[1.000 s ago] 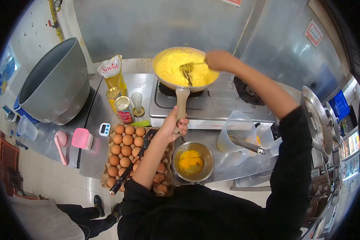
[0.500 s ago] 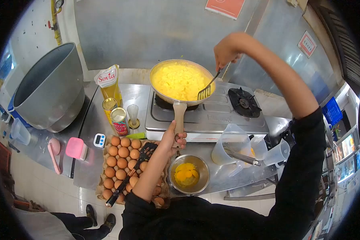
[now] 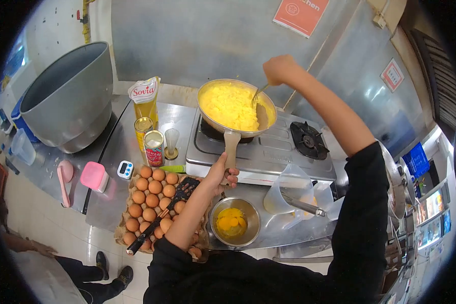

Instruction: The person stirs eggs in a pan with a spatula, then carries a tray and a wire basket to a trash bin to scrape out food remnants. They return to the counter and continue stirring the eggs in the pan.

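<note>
My left hand [image 3: 222, 175] is wrapped round the beige handle of a frying pan [image 3: 231, 143], which sits over the left burner of a two-burner gas stove [image 3: 276, 152]. Scrambled eggs [image 3: 227, 105] fill most of the pan, and a patch of pan bottom shows on the right side. A slotted spatula [image 3: 256, 97] stands with its blade in the eggs. My right hand [image 3: 281, 70] is closed round its handle above the pan's right rim. Just below my left hand, a steel bowl [image 3: 258, 219] holds raw egg yolks [image 3: 231, 223].
Left of the bowl lies an egg tray [image 3: 120, 223] with a black spatula [image 3: 152, 230] across it. Cans [image 3: 154, 147] and an oil pouch [image 3: 146, 104] stand beside the stove. A plastic jug [image 3: 289, 190] with a whisk [image 3: 304, 205] is at right. Another person [image 3: 45, 273] stands lower left.
The spatula has moved up and away within the pan, pushing eggs off the right side and baring the pan bottom. My right hand has shifted slightly left. My left hand keeps its hold.
</note>
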Demonstrator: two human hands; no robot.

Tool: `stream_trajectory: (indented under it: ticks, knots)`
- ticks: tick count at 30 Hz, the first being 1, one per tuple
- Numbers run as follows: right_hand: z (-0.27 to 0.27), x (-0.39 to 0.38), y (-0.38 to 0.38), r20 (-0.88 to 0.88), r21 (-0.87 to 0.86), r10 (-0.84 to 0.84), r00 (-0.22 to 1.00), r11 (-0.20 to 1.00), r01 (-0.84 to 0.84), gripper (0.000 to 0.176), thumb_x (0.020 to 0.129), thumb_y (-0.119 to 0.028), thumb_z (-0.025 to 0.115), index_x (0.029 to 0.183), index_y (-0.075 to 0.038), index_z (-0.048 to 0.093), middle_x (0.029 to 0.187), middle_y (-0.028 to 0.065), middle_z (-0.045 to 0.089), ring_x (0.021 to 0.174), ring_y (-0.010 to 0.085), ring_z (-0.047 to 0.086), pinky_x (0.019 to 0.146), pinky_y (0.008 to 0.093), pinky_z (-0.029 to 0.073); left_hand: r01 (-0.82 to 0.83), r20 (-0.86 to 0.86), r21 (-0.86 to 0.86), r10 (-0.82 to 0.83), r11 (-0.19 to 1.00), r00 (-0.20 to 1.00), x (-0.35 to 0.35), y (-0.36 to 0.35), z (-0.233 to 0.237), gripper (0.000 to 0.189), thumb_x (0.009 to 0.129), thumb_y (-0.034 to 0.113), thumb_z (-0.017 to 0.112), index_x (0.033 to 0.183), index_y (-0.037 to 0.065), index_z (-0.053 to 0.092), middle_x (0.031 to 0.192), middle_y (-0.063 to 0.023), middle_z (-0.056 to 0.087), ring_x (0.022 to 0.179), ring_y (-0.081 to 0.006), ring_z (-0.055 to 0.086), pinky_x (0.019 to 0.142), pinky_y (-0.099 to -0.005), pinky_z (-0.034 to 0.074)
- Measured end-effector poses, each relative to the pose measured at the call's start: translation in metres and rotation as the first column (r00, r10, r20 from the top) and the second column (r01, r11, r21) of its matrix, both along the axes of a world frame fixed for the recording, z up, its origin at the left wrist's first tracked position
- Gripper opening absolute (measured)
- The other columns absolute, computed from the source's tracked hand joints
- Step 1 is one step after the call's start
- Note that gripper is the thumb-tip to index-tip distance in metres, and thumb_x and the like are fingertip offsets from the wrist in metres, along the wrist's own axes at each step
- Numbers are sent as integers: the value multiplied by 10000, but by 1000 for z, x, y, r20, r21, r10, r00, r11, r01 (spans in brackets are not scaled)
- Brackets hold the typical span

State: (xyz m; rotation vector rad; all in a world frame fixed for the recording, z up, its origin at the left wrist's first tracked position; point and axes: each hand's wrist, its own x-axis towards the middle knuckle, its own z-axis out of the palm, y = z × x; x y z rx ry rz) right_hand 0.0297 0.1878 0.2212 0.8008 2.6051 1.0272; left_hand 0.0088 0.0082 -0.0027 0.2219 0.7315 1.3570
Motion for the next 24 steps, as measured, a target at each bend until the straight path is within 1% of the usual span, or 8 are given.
stream_trajectory:
  ticks: [3, 5, 8, 14, 17, 21, 23, 24]
  knots:
    - [23, -9, -19, 149, -20, -104, 983, 994, 109, 148, 629, -147, 554, 737, -73, 623, 755, 106, 600, 669, 245, 579, 550, 330, 448, 26, 34, 27, -26, 999, 999, -2, 2, -8, 349, 838, 460, 239, 873, 124, 328, 519, 40, 336, 389, -64, 311, 395, -237, 333]
    - [27, -20, -19, 418, -105, -209, 884, 956, 275, 198, 624, -189, 564, 771, -69, 620, 783, 99, 598, 675, 243, 578, 555, 331, 442, 19, 44, 26, -20, 999, 999, -2, 3, -11, 348, 839, 459, 240, 870, 124, 330, 519, 39, 337, 388, -65, 311, 392, -238, 333]
    - [27, -21, -50, 497, 9, -288, 818, 945, 327, 228, 635, -197, 557, 825, -87, 617, 835, 90, 596, 697, 242, 580, 576, 325, 444, -12, 38, 24, 11, 1000, 999, 0, 1, -7, 344, 840, 455, 243, 859, 124, 334, 521, 37, 341, 387, -67, 314, 386, -238, 332]
    - [-50, -14, -41, 338, -8, -94, 936, 995, 103, 204, 637, -184, 575, 819, -109, 628, 799, 33, 609, 667, 199, 586, 488, 307, 443, -101, 28, 37, 100, 994, 995, 4, 0, -9, 345, 831, 434, 303, 804, 100, 387, 535, 45, 360, 395, -44, 313, 382, -200, 293]
    - [-86, -19, -36, 362, 31, -222, 905, 974, 226, 186, 629, -171, 590, 802, -115, 632, 783, -4, 609, 693, 159, 585, 461, 300, 442, -104, 16, 47, 103, 994, 995, 2, 0, -9, 353, 829, 436, 307, 803, 94, 392, 534, 44, 359, 395, -46, 309, 383, -200, 289]
    - [-120, -6, -33, 351, 37, -220, 910, 975, 221, 168, 634, -139, 584, 793, -119, 634, 771, -10, 608, 709, 135, 582, 462, 301, 446, -106, 11, 38, 106, 994, 994, 1, 0, -10, 353, 831, 434, 308, 805, 92, 392, 533, 44, 355, 396, -49, 298, 390, -203, 283]
    - [-139, 4, -22, 209, 152, -112, 972, 985, 81, 169, 525, -118, 649, 685, -169, 626, 599, -69, 550, 508, 80, 509, 332, 217, 293, -111, -10, 23, 111, 994, 994, 2, -2, -5, 352, 833, 431, 302, 809, 90, 389, 533, 44, 352, 397, -50, 294, 393, -204, 282]
    - [-145, 8, -12, 206, 151, -110, 972, 985, 80, 169, 525, -118, 649, 685, -169, 626, 599, -69, 550, 508, 80, 509, 332, 217, 293, -112, -25, 6, 112, 994, 993, 3, -3, -3, 352, 836, 429, 297, 813, 89, 386, 532, 44, 350, 398, -52, 291, 397, -206, 281]
